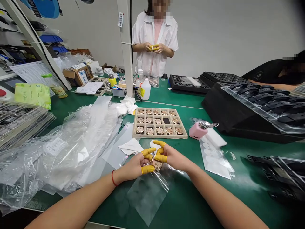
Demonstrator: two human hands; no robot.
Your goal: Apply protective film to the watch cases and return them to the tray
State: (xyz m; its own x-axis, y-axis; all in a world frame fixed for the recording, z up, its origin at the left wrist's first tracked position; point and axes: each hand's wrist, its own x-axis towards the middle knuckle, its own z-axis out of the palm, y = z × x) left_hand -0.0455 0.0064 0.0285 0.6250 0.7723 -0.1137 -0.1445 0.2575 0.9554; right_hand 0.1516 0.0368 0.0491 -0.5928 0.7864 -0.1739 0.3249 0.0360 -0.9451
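Note:
A round gold watch head (156,164) is held between my two hands above the green table, its engraved flat side up. My left hand (137,163), in yellow finger cots, is closed at its left edge. From the right, my right hand (170,156), also in yellow cots, pinches its upper edge. Behind the fingers shows a white cloth (155,145), partly hidden. Under my hands lies a clear plastic bag (149,198). Just beyond, a beige compartment tray (162,136) carries several similar watch heads; one compartment shows only its dark bottom.
Crumpled plastic bags (64,156) cover the left side. A pink pump bottle (198,130) stands right of the tray near white sheets (214,156). Black racks of watch straps (238,117) fill the right. A white bottle (145,89) and a co-worker (154,41) are across the table.

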